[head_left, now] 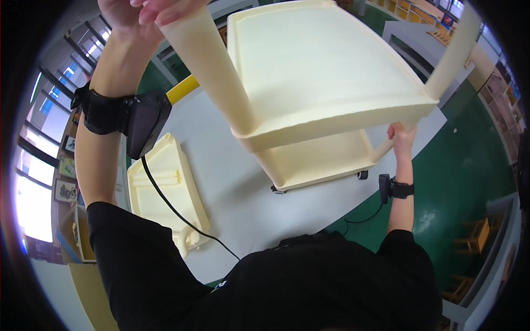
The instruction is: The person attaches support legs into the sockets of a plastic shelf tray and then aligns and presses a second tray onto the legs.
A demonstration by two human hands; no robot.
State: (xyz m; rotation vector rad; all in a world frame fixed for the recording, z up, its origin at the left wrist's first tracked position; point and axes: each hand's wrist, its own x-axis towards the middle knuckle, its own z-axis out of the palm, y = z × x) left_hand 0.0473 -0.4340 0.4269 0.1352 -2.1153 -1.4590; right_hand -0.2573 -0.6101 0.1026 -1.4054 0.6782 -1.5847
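A cream plastic trolley stands on the pale table, with an upper tray and a lower tray. A thick post rises from the upper tray's near left corner, and another post from its right corner. My left hand is closed at the top of the left post, partly cut off by the frame's upper edge. Below the upper tray's right corner, my right hand grips the lower right post. Black casters show under the lower tray.
A loose cream tray lies on the table at left, with tubes inside and a curved piece at its near end. Black cables hang from wrist devices. Small wooden chairs stand on the green floor at right.
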